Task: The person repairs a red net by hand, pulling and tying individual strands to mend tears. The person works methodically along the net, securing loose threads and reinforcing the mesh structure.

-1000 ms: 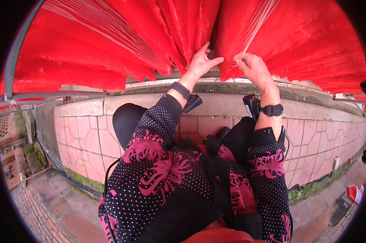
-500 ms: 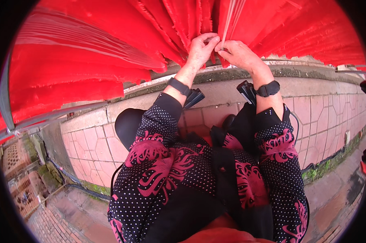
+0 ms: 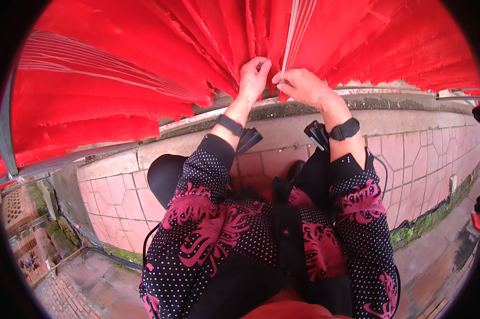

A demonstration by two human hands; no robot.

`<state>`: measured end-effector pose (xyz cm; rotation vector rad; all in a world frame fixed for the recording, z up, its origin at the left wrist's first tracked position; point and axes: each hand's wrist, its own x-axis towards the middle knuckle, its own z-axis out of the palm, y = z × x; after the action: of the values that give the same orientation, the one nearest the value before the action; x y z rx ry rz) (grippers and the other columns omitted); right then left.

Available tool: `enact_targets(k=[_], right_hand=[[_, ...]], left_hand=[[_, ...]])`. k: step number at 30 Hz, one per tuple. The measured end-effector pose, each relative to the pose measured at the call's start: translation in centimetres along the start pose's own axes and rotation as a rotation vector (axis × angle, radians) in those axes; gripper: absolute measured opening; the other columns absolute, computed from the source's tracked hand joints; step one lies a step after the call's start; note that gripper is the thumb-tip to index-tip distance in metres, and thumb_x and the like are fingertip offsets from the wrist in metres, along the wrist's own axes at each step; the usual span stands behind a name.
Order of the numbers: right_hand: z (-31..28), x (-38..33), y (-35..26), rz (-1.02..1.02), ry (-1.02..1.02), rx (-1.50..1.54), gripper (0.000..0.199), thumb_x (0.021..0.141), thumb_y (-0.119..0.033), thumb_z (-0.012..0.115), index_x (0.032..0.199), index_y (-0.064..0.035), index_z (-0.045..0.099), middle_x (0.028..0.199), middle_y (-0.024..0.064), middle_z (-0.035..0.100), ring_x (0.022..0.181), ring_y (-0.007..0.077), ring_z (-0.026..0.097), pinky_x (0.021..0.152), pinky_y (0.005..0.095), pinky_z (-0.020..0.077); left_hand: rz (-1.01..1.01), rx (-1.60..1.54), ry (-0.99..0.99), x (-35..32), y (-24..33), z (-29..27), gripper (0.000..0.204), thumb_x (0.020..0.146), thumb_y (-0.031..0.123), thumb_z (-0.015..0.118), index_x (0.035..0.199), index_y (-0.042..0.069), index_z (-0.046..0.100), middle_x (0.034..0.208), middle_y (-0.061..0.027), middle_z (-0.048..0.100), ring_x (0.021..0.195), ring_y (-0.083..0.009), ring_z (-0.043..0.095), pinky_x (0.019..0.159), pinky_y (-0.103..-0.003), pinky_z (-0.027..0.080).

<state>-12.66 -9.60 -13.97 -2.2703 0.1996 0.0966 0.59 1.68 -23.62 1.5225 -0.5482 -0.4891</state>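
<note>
Long red cloth [image 3: 208, 32] hangs in many overlapping folds before me, its lower edges frayed. A bundle of thin white strings [image 3: 298, 26] runs down over the folds, left of the right-hand cloth. My left hand [image 3: 253, 80] is closed in a pinch at the cloth's lower edge, thumb against forefinger, gripping a fold there. Just right of it, my right hand [image 3: 303, 87] pinches the lower end of the strings between thumb and fingertips. The fingertips partly hide what lies between them. Both wrists wear black bands.
More white strings [image 3: 91, 64] lie across the cloth at the left. A grey metal pole [image 3: 5, 127] stands at the far left. Below the cloth run a stone curb [image 3: 282, 127] and pink paving tiles [image 3: 410, 159]. Bricks [image 3: 32, 260] sit at the lower left.
The hands sit slightly lower in view, and their fingertips have parted a little. The right hand still pinches the strings. The whole view has shifted slightly.
</note>
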Motion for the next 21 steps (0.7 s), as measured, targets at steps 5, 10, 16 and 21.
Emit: enact_targets(k=[5, 10, 16, 21], right_hand=[[-1.1, -0.1, 0.0, 0.033, 0.144, 0.034, 0.026, 0.097, -0.017, 0.056, 0.116, -0.0015, 0.065, 0.098, 0.0141, 0.071, 0.086, 0.0186, 0.067, 0.080, 0.0314, 0.0528], [-2.0, 0.3, 1.2, 0.105, 0.346, 0.081, 0.030, 0.098, -0.017, 0.053, 0.121, -0.0013, 0.063, 0.095, 0.0130, 0.070, 0.085, 0.0209, 0.066, 0.080, 0.0316, 0.0527], [-3.2, 0.3, 2.1, 0.231, 0.518, 0.202, 0.031, 0.099, -0.014, 0.051, 0.126, -0.0023, 0.061, 0.091, 0.0064, 0.070, 0.078, 0.0105, 0.064, 0.074, 0.0265, 0.0523], [-3.8, 0.0, 2.1, 0.181, 0.575, 0.310, 0.030, 0.100, -0.012, 0.050, 0.126, -0.0030, 0.062, 0.092, 0.0029, 0.069, 0.078, 0.0088, 0.063, 0.071, 0.0238, 0.0503]], left_hand=[[-0.026, -0.087, 0.060, 0.3, -0.3, -2.4, 0.016, 0.094, 0.013, 0.065, 0.100, -0.002, 0.067, 0.087, -0.0027, 0.069, 0.080, -0.0092, 0.063, 0.076, -0.025, 0.050], [-0.018, -0.179, 0.103, 0.3, -0.5, -4.0, 0.015, 0.094, 0.014, 0.065, 0.100, -0.001, 0.066, 0.087, -0.0034, 0.070, 0.078, -0.0117, 0.066, 0.077, -0.025, 0.051], [-0.008, -0.214, 0.176, 0.2, -0.8, -5.2, 0.015, 0.095, 0.014, 0.064, 0.100, 0.000, 0.065, 0.087, -0.0044, 0.070, 0.078, -0.0131, 0.067, 0.077, -0.025, 0.051], [0.004, -0.207, 0.246, -0.1, -0.8, -5.5, 0.016, 0.095, 0.015, 0.065, 0.100, -0.001, 0.065, 0.087, -0.0042, 0.070, 0.075, -0.0122, 0.065, 0.074, -0.025, 0.051]])
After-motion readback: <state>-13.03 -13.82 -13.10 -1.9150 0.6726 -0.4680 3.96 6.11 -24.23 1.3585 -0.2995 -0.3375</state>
